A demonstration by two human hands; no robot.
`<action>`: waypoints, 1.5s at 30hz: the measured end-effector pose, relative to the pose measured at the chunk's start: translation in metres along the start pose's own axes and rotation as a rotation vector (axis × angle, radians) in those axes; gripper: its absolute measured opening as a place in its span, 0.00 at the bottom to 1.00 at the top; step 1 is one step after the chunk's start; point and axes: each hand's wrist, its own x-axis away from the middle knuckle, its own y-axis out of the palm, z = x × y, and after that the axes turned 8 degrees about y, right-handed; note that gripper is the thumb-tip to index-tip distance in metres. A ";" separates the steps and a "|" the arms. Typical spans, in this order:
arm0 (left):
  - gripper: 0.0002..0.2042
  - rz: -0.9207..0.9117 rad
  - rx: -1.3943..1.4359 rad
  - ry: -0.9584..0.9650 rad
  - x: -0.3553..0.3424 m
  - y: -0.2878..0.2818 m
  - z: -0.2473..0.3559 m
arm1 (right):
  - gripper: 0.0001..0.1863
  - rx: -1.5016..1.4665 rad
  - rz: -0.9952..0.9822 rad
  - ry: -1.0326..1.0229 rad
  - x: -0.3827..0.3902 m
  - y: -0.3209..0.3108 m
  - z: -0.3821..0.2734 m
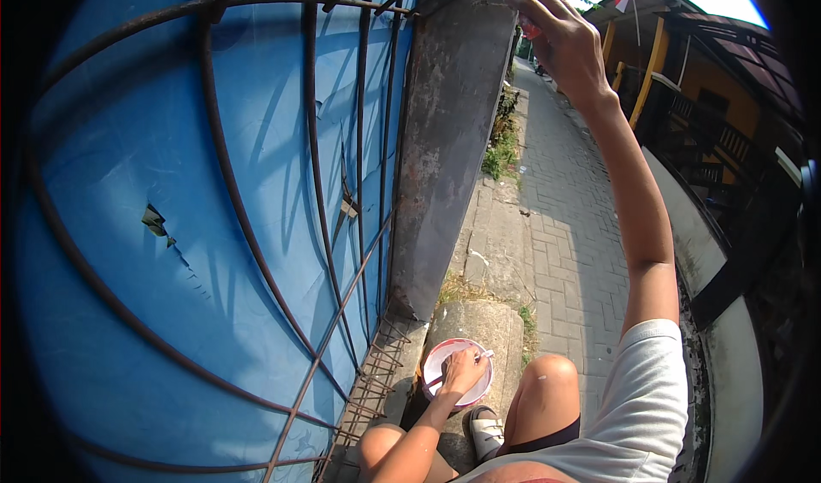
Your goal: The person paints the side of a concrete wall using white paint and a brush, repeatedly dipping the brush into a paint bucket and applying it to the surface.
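Note:
My left hand (463, 370) is down over a white bucket (428, 359) with a reddish rim. Its fingers are closed around a thin stick-like tool (486, 355) with a pale end; its exact kind is unclear. Pale, milky stuff shows inside the bucket. High up, my right hand (566, 51) is raised beside the top of the grey pillar (440, 132). Its fingers bend over a small red thing (530, 29), mostly hidden by the hand, so its kind cannot be told.
On the left, rusty iron bars (227, 162) stand in front of a torn blue sheet (128, 286). Short rods (376, 389) stick out low by the ledge. The bucket rests on a concrete block (505, 333). A paved lane (560, 226) runs along the right, past a low wall (727, 355).

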 end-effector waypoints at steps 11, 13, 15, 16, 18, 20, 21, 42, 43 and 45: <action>0.15 -0.035 0.016 -0.046 -0.001 0.001 -0.003 | 0.16 0.093 -0.507 -0.227 0.079 0.023 -0.015; 0.15 -0.023 0.031 -0.058 -0.001 0.001 -0.002 | 0.16 -0.018 -0.595 -0.319 0.093 0.011 -0.028; 0.14 -0.053 -0.001 -0.034 0.000 0.000 -0.002 | 0.13 -0.062 -0.458 -0.253 0.090 0.002 -0.026; 0.14 -0.066 0.012 -0.034 0.000 0.000 -0.002 | 0.13 -0.047 -0.400 -0.240 0.085 0.002 -0.022; 0.14 -0.053 0.005 -0.027 0.000 -0.001 -0.001 | 0.14 -0.014 -0.321 -0.189 0.067 0.003 -0.004; 0.14 -0.034 0.010 -0.019 0.001 0.000 0.000 | 0.18 0.029 -0.262 -0.106 0.052 0.013 0.009; 0.14 -0.035 0.009 -0.012 0.002 0.000 0.000 | 0.18 0.038 -0.262 -0.087 0.049 0.017 0.012; 0.14 -0.054 -0.026 -0.034 0.000 -0.001 0.006 | 0.19 0.030 -0.293 -0.123 0.058 0.013 0.021; 0.14 -0.057 -0.024 -0.035 0.000 -0.002 0.007 | 0.17 0.019 -0.324 -0.155 0.067 0.010 0.010; 0.14 -0.061 -0.015 -0.034 0.001 -0.003 0.008 | 0.15 -0.027 -0.433 -0.211 0.088 -0.007 -0.012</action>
